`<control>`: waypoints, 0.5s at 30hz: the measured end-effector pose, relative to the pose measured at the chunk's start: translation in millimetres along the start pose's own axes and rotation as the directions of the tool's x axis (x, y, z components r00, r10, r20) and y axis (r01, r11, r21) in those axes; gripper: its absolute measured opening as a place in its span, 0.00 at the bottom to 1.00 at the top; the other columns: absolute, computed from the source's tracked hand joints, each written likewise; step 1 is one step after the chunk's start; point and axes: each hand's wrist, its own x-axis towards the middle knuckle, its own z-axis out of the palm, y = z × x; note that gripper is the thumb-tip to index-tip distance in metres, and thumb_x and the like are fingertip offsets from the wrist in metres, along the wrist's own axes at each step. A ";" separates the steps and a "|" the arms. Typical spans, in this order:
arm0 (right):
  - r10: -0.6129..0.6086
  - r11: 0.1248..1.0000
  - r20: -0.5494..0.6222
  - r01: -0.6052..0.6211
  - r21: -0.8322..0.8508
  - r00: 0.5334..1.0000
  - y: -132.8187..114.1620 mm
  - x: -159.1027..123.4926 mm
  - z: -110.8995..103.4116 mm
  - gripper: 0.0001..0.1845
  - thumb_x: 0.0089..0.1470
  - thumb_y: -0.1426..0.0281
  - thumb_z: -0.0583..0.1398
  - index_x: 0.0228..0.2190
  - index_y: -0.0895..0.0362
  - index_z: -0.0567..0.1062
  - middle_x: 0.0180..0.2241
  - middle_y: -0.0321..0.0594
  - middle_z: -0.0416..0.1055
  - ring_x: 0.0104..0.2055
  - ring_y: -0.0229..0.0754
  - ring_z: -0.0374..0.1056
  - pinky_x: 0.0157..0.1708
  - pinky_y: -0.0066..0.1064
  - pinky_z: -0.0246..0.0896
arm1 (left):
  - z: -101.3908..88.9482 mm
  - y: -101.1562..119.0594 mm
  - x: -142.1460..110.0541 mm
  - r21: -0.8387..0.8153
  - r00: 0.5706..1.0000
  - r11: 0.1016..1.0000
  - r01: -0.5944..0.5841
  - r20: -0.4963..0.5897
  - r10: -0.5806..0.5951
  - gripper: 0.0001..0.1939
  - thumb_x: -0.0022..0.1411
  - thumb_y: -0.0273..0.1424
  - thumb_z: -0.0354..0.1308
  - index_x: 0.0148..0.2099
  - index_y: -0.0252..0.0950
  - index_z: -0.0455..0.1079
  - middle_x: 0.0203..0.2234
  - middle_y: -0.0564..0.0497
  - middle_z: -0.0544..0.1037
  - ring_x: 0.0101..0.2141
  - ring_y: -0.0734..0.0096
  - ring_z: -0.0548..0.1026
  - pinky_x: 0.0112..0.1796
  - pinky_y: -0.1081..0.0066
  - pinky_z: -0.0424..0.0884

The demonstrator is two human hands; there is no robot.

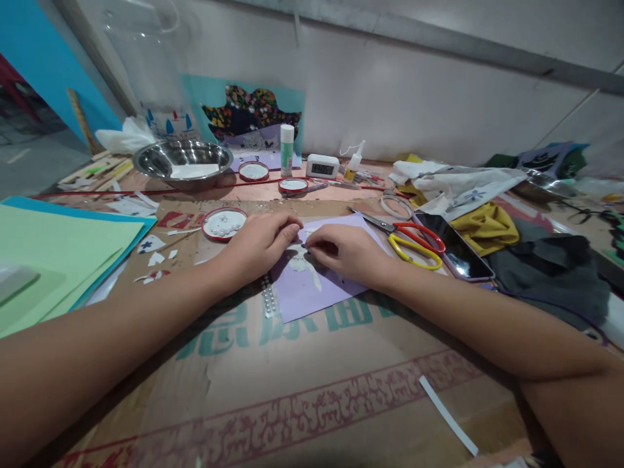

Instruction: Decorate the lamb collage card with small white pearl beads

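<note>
A light purple sheet of paper (312,299) lies on the cardboard, bearing a white shape (298,261) with small pearl-like beads on it. My right hand (348,252) rests over the sheet, its thumb and fingers pinched together above the white shape; what they hold is too small to name. At the sheet's upper left edge my left hand (268,242) is curled, thumb against fingers, and its grip is hidden. Beneath the left wrist side lies a strip of pearl beads (269,298). A red-rimmed lid (225,224) with loose white beads sits left of my left hand.
Red-and-yellow-handled scissors (414,244) and a phone (455,247) lie right of the sheet. Behind stand a steel bowl (182,162), a glue stick (286,151), a digital clock (322,166) and a small glue bottle (353,166). Coloured paper (53,253) is stacked left.
</note>
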 end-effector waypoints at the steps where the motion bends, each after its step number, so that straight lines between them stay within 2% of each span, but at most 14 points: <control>1: -0.054 0.996 0.028 0.056 -0.064 0.998 0.3 -0.9 0.6 0.06 0.58 0.74 0.59 0.35 0.58 0.77 0.31 0.39 0.77 0.32 0.38 0.68 0.33 0.27 0.58 | 0.2 0.0 0.0 0.015 1.000 1.000 0.001 0.002 -0.001 0.17 0.70 0.38 0.45 0.48 0.36 0.72 0.39 0.47 0.81 0.42 0.57 0.77 0.42 0.62 0.68; 5: -0.180 0.947 0.119 0.205 -0.249 0.977 -0.7 -3.5 1.5 0.09 0.62 0.73 0.55 0.36 0.59 0.76 0.33 0.42 0.75 0.34 0.41 0.67 0.33 0.30 0.55 | 0.8 0.3 -0.3 0.056 1.000 0.998 -0.030 0.007 0.030 0.16 0.69 0.37 0.47 0.47 0.36 0.73 0.41 0.46 0.81 0.43 0.56 0.77 0.45 0.60 0.68; 9: -0.196 0.919 0.149 0.235 -0.316 0.969 -3.3 -3.7 0.7 0.10 0.64 0.72 0.55 0.35 0.59 0.76 0.32 0.41 0.74 0.33 0.40 0.65 0.31 0.30 0.51 | 0.6 0.6 -0.3 0.059 0.999 0.998 -0.039 -0.001 0.039 0.16 0.68 0.37 0.48 0.47 0.36 0.73 0.41 0.46 0.81 0.43 0.56 0.77 0.46 0.59 0.69; 15: -0.181 0.922 0.204 0.239 -0.304 0.962 -9.7 -2.8 -2.9 0.10 0.63 0.75 0.55 0.32 0.59 0.75 0.30 0.39 0.72 0.31 0.39 0.63 0.29 0.31 0.48 | -0.1 1.0 -0.5 0.062 0.999 0.997 -0.046 0.008 0.045 0.14 0.68 0.36 0.49 0.47 0.35 0.73 0.40 0.46 0.81 0.43 0.57 0.77 0.44 0.59 0.68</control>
